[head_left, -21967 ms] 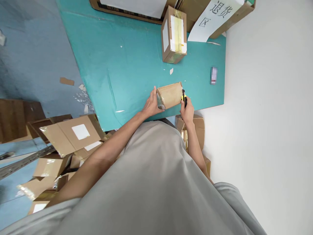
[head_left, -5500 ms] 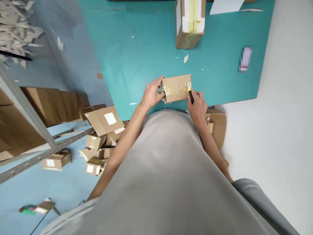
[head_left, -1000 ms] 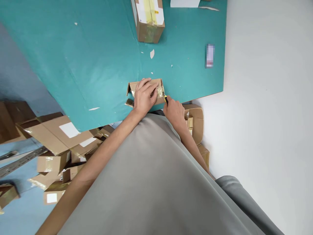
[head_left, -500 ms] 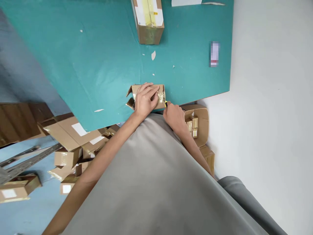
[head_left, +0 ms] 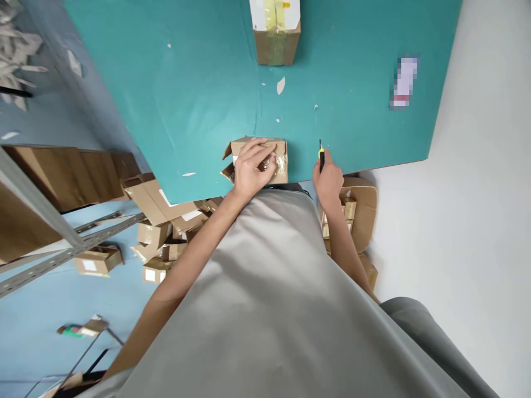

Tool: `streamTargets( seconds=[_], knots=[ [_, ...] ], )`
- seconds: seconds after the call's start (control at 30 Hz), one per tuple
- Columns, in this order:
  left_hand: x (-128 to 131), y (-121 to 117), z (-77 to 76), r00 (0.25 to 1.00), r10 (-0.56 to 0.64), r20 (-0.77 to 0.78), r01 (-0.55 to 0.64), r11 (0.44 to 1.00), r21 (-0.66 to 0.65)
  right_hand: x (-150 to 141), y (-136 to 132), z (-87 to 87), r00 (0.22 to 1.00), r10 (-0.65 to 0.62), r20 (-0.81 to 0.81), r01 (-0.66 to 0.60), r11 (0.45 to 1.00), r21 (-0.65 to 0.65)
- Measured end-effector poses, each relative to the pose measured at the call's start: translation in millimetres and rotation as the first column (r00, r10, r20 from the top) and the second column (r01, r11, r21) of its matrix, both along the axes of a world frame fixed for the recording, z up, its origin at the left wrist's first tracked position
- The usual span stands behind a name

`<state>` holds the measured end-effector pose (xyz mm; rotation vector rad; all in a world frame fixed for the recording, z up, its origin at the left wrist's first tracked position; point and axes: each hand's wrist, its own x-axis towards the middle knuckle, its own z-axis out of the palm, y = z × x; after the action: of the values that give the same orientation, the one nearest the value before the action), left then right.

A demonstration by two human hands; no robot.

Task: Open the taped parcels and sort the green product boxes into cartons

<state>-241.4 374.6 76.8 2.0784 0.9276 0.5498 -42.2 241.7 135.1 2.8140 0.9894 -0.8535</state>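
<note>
A small taped cardboard box [head_left: 280, 160] lies at the near edge of the teal table [head_left: 199, 94], its left end flaps loose. My left hand [head_left: 251, 168] lies over its top with fingers curled onto the tape. My right hand [head_left: 328, 178] is to the right of the box, apart from it, closed round a yellow and black utility knife [head_left: 321, 155] whose blade points away from me over the table.
A taller taped box [head_left: 276, 27] stands at the far side of the table. Paper scraps [head_left: 281, 85] dot the surface. An open carton of small boxes [head_left: 359, 207] sits under my right arm. Several cartons [head_left: 161, 221] and a metal shelf rail [head_left: 62, 243] are on the blue floor, left.
My right hand has pulled the knife away from the box's right end and moved right. My left hand stays on the box top. The view has shifted.
</note>
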Motion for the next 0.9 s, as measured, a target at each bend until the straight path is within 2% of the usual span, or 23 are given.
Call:
streamTargets(
  seconds=[0.07, 0.13, 0.17, 0.23, 0.3, 0.4, 0.5, 0.6, 0.73, 0.9],
  knots=[
    [1, -2, 3.4, 1.0, 0.021, -0.017, -0.022, 1.0, -0.013, 21, 1, -53.9, 0.999, -0.029, 0.014, 0.029, 0.999, 0.041],
    [1, -3, 5.4, 0.999, 0.037, -0.02, -0.037, 0.999, -0.033, 39, 1, -97.1, 0.999, -0.04, -0.002, 0.04, 0.997, 0.064],
    [1, -3, 6.1, 0.999, 0.042, -0.018, -0.043, 0.998, -0.044, 46, 1, -112.1, 0.999, -0.041, -0.013, 0.041, 0.997, 0.069],
    [2, -3, 7.3, 0.999, 0.047, -0.012, -0.047, 0.997, -0.059, 56, -2, -127.7, 1.0, -0.024, -0.012, 0.025, 0.996, 0.087],
    [3, -3, 9.0, 0.999, 0.054, -0.005, -0.054, 0.996, -0.066, 59, -4, -126.3, 1.0, 0.022, 0.001, -0.022, 0.99, 0.138],
    [6, -3, 12.9, 0.996, 0.093, -0.006, -0.094, 0.993, -0.066, 46, -2, -106.3, 0.987, 0.111, -0.115, -0.069, 0.944, 0.322],
    [9, -2, 16.7, 0.992, 0.128, -0.007, -0.129, 0.989, -0.076, 16, 6, -83.8, 0.896, 0.194, -0.4, 0.053, 0.847, 0.528],
    [11, -2, 16.8, 0.99, 0.14, -0.004, -0.14, 0.987, -0.074, -8, 16, -70.5, 0.807, 0.234, -0.543, 0.161, 0.796, 0.583],
    [11, -4, 9.7, 0.989, 0.145, 0.003, -0.145, 0.988, -0.055, -12, 27, -64.8, 0.771, 0.271, -0.576, 0.153, 0.8, 0.581],
    [10, -4, -0.3, 0.992, 0.123, 0.026, -0.122, 0.991, -0.055, -2, 35, -59.8, 0.798, 0.409, -0.443, -0.057, 0.783, 0.62]
  ],
)
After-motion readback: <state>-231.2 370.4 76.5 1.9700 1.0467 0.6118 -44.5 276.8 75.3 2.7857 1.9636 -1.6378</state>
